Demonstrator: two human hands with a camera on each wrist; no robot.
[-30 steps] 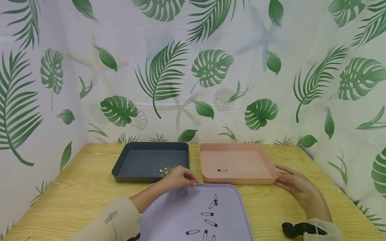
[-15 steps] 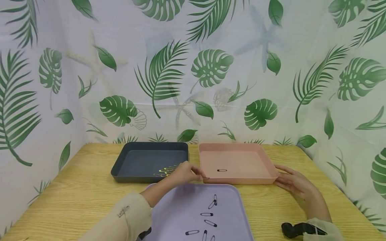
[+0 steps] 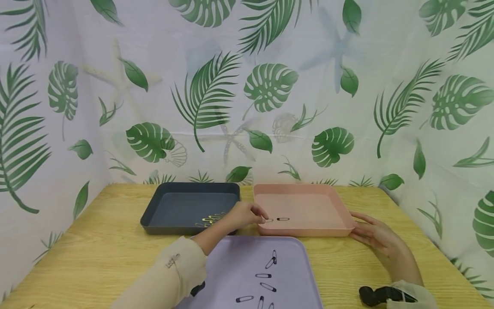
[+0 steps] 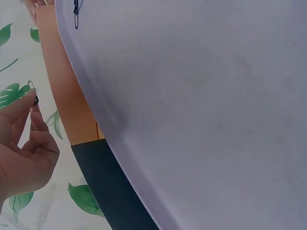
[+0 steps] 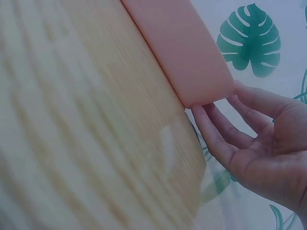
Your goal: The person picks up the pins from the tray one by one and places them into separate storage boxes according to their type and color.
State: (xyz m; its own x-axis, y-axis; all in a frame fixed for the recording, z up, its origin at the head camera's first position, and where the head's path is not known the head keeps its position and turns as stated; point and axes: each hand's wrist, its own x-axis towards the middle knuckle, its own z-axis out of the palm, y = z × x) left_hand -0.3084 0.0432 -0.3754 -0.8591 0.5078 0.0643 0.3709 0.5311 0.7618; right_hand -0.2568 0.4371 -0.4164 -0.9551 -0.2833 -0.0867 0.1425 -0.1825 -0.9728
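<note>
My left hand reaches over the front left corner of the pink tray. It pinches a black safety pin between thumb and fingertips, with the wire end pointing up in the left wrist view. Inside that tray, just right of the fingertips, lies another black safety pin. At the tray's front right corner my right hand touches the outer wall with extended fingers. Several black safety pins, one of them a pin near the middle, lie on the lavender tray in front.
A dark grey tray stands left of the pink one, with several gold safety pins at its front right, partly behind my left forearm. All three trays are on a wooden table. A leaf-print cloth hangs behind.
My left hand has moved right, from the lavender tray's far edge to over the pink tray, carrying the safety pin. The right hand stays at the pink tray's corner.
</note>
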